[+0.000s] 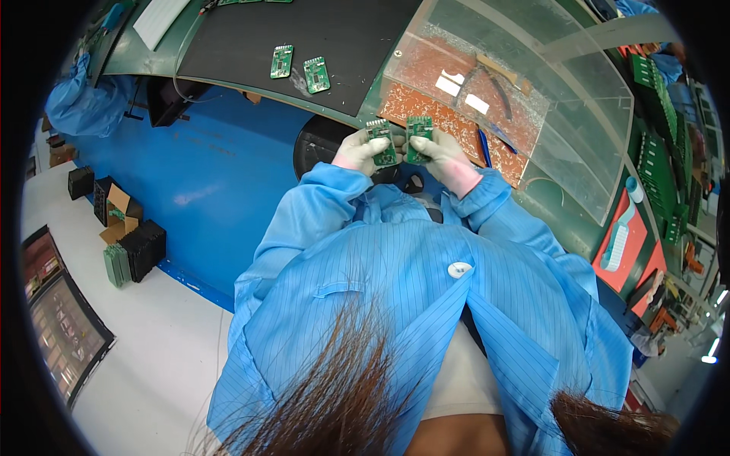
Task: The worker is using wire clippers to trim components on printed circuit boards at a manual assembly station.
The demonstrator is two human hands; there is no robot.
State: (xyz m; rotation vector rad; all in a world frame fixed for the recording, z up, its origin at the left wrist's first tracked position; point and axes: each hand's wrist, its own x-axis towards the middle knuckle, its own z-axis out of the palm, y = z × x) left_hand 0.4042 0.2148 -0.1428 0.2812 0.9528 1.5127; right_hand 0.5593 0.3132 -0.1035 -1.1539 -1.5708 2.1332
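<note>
A small green circuit board is pinched in my left hand, the thumb lying across its face. My right hand grips a second circuit board close beside the first, with a narrow gap between them. Both hands wear white gloves with pink cuffs. Pin rows show along the upper edges of both boards. Two more circuit boards, one and another, lie on the black mat beyond my left hand.
Clear plastic panels cover an orange, clipping-strewn work surface at right, with pliers and a blue pen. A blue-white brush lies on red sheet farther right. Black racks stand on the floor at left.
</note>
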